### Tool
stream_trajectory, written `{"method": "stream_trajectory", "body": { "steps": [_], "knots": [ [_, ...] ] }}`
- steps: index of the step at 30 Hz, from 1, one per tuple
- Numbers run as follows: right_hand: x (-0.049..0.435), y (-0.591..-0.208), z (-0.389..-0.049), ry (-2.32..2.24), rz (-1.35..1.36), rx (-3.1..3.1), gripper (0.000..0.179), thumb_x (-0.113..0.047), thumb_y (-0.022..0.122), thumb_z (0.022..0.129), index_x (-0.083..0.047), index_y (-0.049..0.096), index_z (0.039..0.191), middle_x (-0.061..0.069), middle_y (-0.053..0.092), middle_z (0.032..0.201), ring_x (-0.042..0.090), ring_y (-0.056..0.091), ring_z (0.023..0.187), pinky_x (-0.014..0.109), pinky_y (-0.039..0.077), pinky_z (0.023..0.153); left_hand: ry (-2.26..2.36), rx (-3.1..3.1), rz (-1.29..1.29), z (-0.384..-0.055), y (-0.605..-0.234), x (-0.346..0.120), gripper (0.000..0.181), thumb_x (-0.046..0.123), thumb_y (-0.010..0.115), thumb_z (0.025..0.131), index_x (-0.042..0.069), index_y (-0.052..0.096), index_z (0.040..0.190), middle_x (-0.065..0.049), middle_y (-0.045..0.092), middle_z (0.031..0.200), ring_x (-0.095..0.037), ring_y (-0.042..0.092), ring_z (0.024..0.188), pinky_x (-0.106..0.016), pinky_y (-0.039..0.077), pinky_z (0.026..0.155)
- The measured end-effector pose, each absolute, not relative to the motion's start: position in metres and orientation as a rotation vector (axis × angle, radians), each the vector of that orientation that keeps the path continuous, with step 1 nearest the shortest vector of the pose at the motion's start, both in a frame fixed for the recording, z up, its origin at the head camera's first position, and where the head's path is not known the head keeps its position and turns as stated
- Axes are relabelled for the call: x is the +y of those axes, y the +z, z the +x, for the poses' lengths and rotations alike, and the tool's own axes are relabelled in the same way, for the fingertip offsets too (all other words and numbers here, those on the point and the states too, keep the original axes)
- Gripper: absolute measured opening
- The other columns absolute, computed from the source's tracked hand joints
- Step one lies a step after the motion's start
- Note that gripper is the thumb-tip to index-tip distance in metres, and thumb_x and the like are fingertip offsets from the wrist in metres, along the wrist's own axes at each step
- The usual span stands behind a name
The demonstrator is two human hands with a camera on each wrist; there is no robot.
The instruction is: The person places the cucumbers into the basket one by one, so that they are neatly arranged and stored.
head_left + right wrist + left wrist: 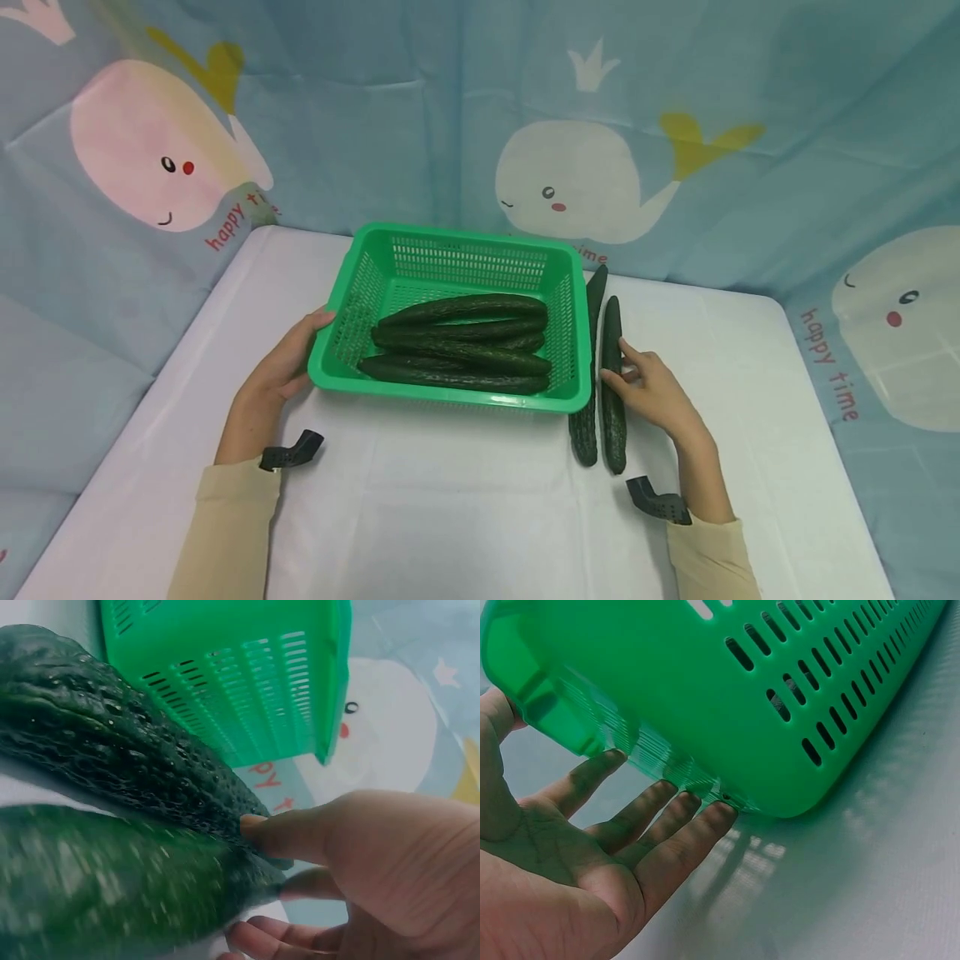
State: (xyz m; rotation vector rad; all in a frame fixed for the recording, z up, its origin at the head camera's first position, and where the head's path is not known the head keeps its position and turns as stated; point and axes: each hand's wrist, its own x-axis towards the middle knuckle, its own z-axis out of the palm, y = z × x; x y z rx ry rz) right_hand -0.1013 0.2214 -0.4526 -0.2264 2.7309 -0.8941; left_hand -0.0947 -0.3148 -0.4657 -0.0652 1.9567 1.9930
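Note:
A green plastic basket [450,402] with slotted walls stands on the table, several dark green cucumbers [457,379] lying lengthwise inside. At its left end my left hand [288,358] holds it, thumb at the rim and fingertips [720,814] against the outer wall. To the right of the basket, two more cucumbers lie side by side, pointing away from me. My right hand [652,387] grips the outer cucumber [615,425] from its right side, thumb and fingers around it. The inner cucumber [583,433] lies close along the basket wall, partly hidden by the rim.
A white cloth [465,508] covers the table. Behind it and at both sides hangs a blue curtain [420,133] printed with whales, close to the basket's far side. Black wrist mounts [292,451] sit on both forearms.

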Motion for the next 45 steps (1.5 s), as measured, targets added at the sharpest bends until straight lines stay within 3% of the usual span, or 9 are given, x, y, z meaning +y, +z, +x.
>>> {"method": "stream_trajectory", "body": {
  "steps": [7, 11, 18, 25, 37, 45],
  "knots": [
    [0.220, -0.450, -0.103, -0.791, -0.132, 2.766, 0.084, -0.039, 0.072, 0.100, 0.011, 0.037, 0.158, 0.034, 0.063, 0.130, 0.044, 0.068, 0.114, 0.057, 0.060, 0.090, 1.991, 1.972, -0.084, -0.093, -0.467, -0.316, 0.075, 0.052, 0.037, 0.112, 0.011, 0.016, 0.171, 0.007, 0.064, 0.128, -0.005, 0.072, 0.110, -0.024, 0.064, 0.091],
    [0.223, -0.448, -0.104, -0.783, -0.069, 2.717, 0.085, -0.042, 0.071, 0.100, 0.012, 0.038, 0.157, 0.033, 0.066, 0.131, 0.045, 0.068, 0.117, 0.059, 0.059, 0.095, 1.984, 1.982, -0.123, -0.091, -0.467, -0.317, 0.076, 0.053, 0.038, 0.111, 0.012, 0.014, 0.171, 0.009, 0.062, 0.130, -0.005, 0.071, 0.111, -0.024, 0.064, 0.091],
    [0.226, -0.445, -0.102, -0.821, 0.035, 2.638, 0.078, -0.042, 0.068, 0.102, 0.014, 0.044, 0.152, 0.036, 0.061, 0.141, 0.049, 0.064, 0.128, 0.062, 0.057, 0.102, 1.970, 1.986, -0.146, -0.091, -0.466, -0.316, 0.077, 0.054, 0.039, 0.110, 0.015, 0.015, 0.171, 0.009, 0.061, 0.130, -0.005, 0.070, 0.112, -0.024, 0.064, 0.092],
    [0.227, -0.445, -0.102, -0.868, 0.079, 2.639, 0.069, -0.034, 0.068, 0.103, 0.014, 0.048, 0.149, 0.037, 0.060, 0.140, 0.050, 0.064, 0.127, 0.060, 0.060, 0.098, 1.988, 1.984, -0.136, -0.092, -0.468, -0.316, 0.076, 0.053, 0.040, 0.111, 0.014, 0.015, 0.171, 0.011, 0.062, 0.131, -0.004, 0.071, 0.113, -0.023, 0.063, 0.093],
    [0.235, -0.436, -0.098, -0.990, 0.053, 2.689, 0.065, -0.030, 0.065, 0.105, 0.007, 0.044, 0.155, 0.033, 0.059, 0.142, 0.050, 0.061, 0.130, 0.059, 0.060, 0.097, 1.977, 1.978, -0.130, -0.094, -0.467, -0.313, 0.076, 0.053, 0.039, 0.111, 0.013, 0.016, 0.171, 0.005, 0.057, 0.134, -0.004, 0.068, 0.114, -0.022, 0.063, 0.093],
    [0.234, -0.426, -0.094, -1.066, 0.014, 2.802, 0.059, -0.026, 0.067, 0.104, 0.003, 0.049, 0.153, 0.030, 0.063, 0.137, 0.048, 0.061, 0.127, 0.054, 0.062, 0.090, 2.005, 1.958, -0.080, -0.095, -0.467, -0.314, 0.074, 0.049, 0.038, 0.112, 0.010, 0.016, 0.171, 0.007, 0.063, 0.130, -0.004, 0.070, 0.111, -0.023, 0.064, 0.093]
  ]
}}
